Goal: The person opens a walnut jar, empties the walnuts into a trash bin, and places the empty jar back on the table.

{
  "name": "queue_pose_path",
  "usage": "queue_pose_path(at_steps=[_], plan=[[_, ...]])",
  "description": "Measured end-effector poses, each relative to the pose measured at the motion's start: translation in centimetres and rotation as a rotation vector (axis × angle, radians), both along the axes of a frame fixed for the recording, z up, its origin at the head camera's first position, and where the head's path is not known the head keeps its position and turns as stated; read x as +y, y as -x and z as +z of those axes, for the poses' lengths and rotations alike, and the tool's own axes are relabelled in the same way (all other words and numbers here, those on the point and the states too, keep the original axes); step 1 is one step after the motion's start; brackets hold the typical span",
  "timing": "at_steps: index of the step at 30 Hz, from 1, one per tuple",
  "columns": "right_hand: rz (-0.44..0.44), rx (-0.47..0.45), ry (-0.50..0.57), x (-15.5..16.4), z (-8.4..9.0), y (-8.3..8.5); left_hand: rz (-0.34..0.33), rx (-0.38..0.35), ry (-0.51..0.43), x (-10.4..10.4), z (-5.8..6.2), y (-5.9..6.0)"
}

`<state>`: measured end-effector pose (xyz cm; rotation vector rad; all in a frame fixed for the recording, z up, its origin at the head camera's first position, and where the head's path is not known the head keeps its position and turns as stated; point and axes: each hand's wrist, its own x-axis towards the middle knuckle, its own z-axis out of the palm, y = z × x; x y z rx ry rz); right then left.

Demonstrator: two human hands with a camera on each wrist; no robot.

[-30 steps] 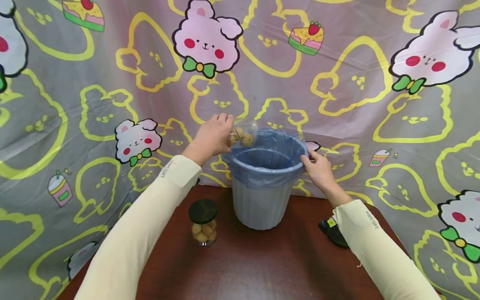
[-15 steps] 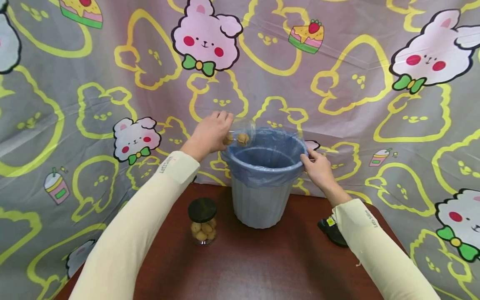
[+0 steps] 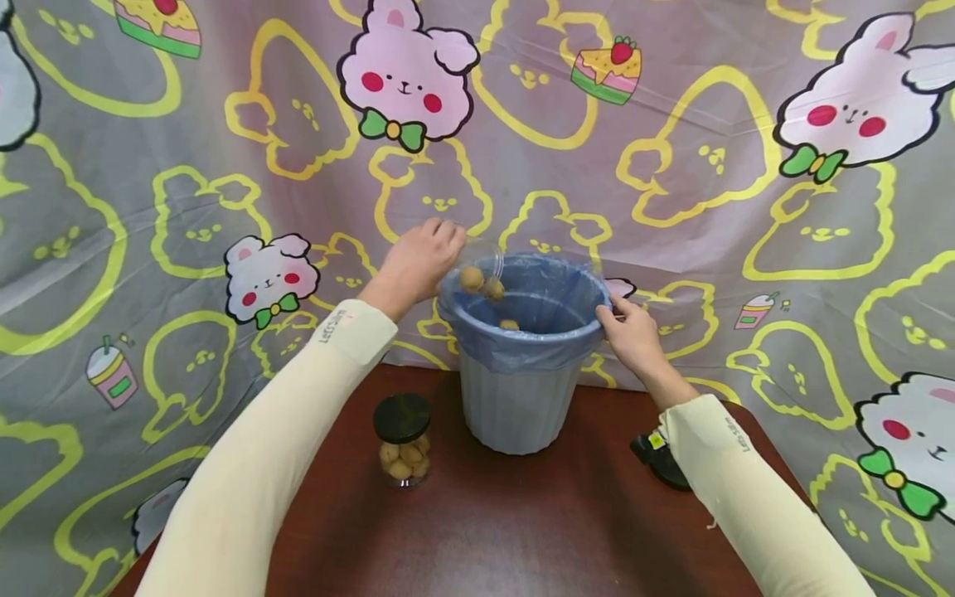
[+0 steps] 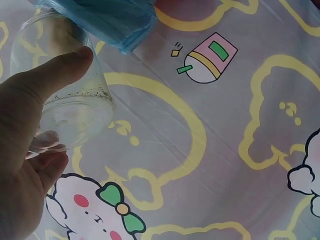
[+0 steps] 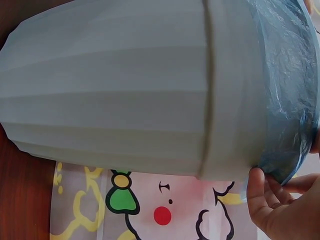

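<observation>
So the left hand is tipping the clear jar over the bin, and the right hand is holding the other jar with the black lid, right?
Not quite. The left hand does tip the clear jar over the bin, but the right hand grips the bin's rim and blue liner. The black-lidded jar stands untouched on the table, as the head view shows.

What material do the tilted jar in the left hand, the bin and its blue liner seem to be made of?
Jar: clear glass or hard plastic; the cloth pattern shows through it.
Bin: probably matte grey plastic with moulded vertical ribs.
Liner: thin, glossy blue plastic film, wrinkled and folded over the rim.
</observation>
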<state>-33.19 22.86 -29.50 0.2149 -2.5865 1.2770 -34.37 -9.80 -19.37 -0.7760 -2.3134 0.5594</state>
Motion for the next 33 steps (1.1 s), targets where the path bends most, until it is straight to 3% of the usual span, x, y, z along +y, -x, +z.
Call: queue_pose_path(at_steps=[21, 29, 33], plan=[[-0.004, -0.002, -0.019, 0.1, 0.2, 0.0, 0.000, -0.004, 0.012, 1.0, 0.8, 0.0], [-0.008, 0.011, -0.021, 0.1, 0.1, 0.1, -0.004, 0.105, 0.034, 2.0, 0.8, 0.1], [-0.008, 0.012, -0.021, 0.0, 0.0, 0.2, 0.020, 0.165, 0.108, 2.5, 0.7, 0.1]])
